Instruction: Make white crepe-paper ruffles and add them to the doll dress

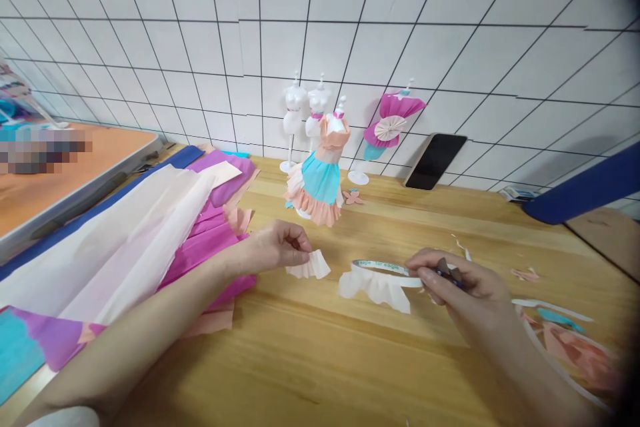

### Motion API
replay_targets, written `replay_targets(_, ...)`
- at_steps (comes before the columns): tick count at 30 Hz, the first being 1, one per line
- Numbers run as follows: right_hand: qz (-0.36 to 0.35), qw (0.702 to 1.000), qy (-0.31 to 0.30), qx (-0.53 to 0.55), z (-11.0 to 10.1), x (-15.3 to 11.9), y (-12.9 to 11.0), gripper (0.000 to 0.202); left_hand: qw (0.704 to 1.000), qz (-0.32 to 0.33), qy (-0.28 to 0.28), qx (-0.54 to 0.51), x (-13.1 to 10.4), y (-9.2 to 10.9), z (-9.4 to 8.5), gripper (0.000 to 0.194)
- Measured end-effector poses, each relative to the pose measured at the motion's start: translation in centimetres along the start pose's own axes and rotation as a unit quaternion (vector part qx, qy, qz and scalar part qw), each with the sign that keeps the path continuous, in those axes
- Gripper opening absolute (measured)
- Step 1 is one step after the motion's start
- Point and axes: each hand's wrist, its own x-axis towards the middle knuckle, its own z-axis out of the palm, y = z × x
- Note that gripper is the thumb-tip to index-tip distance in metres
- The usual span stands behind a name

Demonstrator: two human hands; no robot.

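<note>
My left hand [287, 243] pinches the edge of a small pleated piece of cream crepe paper [311, 265] just over the table. Between the thumb and fingers of my right hand [457, 280] is a thin roll of tape [383, 267] with green print on its inner side. A dark, shiny object, perhaps scissors handles [447, 271], also sits in that hand, mostly hidden. Below the roll is a second ruffled cream strip [375, 290]; whether it is stuck to the tape I cannot tell. Beyond both hands stands a mini dress form [320, 173] in a peach and turquoise paper dress.
Crepe paper sheets [130, 233] in cream, magenta and purple lie at left. Against the tiled wall are bare white dress forms [294, 113], a magenta-dressed form [395, 123] and a phone [435, 161]. A tray of paper scraps [575, 347] sits at right.
</note>
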Motion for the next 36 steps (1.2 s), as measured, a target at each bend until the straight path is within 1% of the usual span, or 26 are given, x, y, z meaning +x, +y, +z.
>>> replay_targets(5, -0.018, 1.000, 0.008, -0.025, -0.3, 0.1, 0.0, 0.011, 0.999, -0.017, -0.041, 0.004, 0.2, -1.3, 0.9, 0.010)
replay_targets(9, -0.041, 0.998, 0.025, -0.048, 0.0, -0.1, -0.8, 0.008, 0.998, -0.015, -0.064, 0.007, 0.0, -1.0, 1.4, 0.011)
replay_targets(11, -0.068, 0.996, 0.014, -0.064, 0.1, -0.2, -1.2, 0.007, 0.998, -0.009, -0.063, 0.017, -0.2, -0.6, 1.5, 0.010)
replay_targets(13, -0.091, 0.993, 0.007, -0.073, 0.1, -0.3, -1.5, 0.007, 0.998, -0.001, -0.053, 0.035, -0.3, -0.4, 1.5, 0.007)
replay_targets(15, -0.098, 0.993, 0.003, -0.071, 0.0, -0.3, -1.7, 0.008, 0.998, 0.007, -0.036, 0.053, -0.4, -0.4, 1.6, 0.004)
replay_targets(17, -0.099, 0.993, 0.000, -0.066, -0.2, -0.4, -1.7, 0.009, 0.996, 0.027, -0.003, 0.086, -0.5, -0.5, 1.7, 0.004)
replay_targets(20, -0.115, 0.991, -0.025, -0.066, -0.3, -0.4, -1.8, 0.009, 0.977, 0.106, 0.064, 0.176, -0.7, -0.4, 1.8, 0.005)
replay_targets(22, -0.120, 0.990, -0.024, -0.072, -0.2, -0.5, -1.8, 0.010, 0.959, 0.158, 0.079, 0.222, -1.0, 0.0, 1.8, 0.008)
replay_targets(24, -0.116, 0.990, -0.006, -0.085, -0.1, -0.5, -1.9, 0.010, 0.954, 0.177, 0.061, 0.236, -1.3, 0.4, 1.9, 0.010)
replay_targets(27, -0.111, 0.988, 0.008, -0.106, 0.1, -0.4, -1.9, 0.010, 0.950, 0.177, 0.030, 0.255, -1.5, 0.8, 2.2, 0.011)
replay_targets(32, -0.122, 0.985, -0.018, -0.118, -0.2, -0.3, -1.4, 0.009, 0.938, 0.176, 0.012, 0.299, -1.4, 0.5, 2.4, 0.014)
replay_targets(34, -0.123, 0.986, -0.026, -0.112, -0.1, -0.4, -1.4, 0.008, 0.936, 0.159, -0.008, 0.315, -1.3, 0.4, 2.2, 0.015)
replay_targets(36, -0.124, 0.988, -0.021, -0.090, 0.1, -0.5, -1.4, 0.009, 0.946, 0.113, -0.058, 0.299, -1.2, 0.3, 1.9, 0.014)
